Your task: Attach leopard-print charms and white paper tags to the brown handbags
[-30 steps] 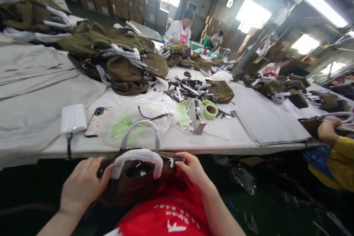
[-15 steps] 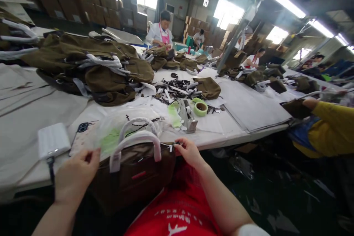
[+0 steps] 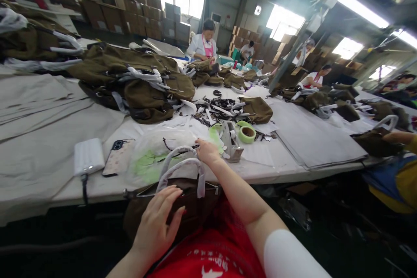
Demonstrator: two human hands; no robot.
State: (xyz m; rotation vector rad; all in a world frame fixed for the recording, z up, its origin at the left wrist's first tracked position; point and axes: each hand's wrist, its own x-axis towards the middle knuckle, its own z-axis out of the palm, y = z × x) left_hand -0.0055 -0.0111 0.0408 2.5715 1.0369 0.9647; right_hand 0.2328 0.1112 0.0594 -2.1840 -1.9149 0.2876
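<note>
A brown handbag (image 3: 198, 208) stands upright against the table's front edge. White wrapping covers its two raised handles (image 3: 187, 165); its top zipper is partly visible. My left hand (image 3: 159, 221) is open over the bag's front, fingers stretched near the base of the front handle. Past the handles, my right hand (image 3: 208, 153) reaches over the table. Its fingertips are closed on one end of a thin black beaded cord (image 3: 169, 144), which lies on a clear plastic bag (image 3: 140, 150) with green pieces inside.
A tape dispenser (image 3: 232, 143) and green tape roll (image 3: 246, 134) stand right of my hand. A phone (image 3: 117, 156) and white power bank (image 3: 87, 156) lie left. Behind are black straps (image 3: 215, 108) and piled brown bags (image 3: 137, 78). A co-worker's hand (image 3: 395, 137) holds a bag at right.
My right hand has left the zipper end and reached forward to the black cord. My left hand has moved right, its fingers now spread over the bag's front. The view has shifted left.
</note>
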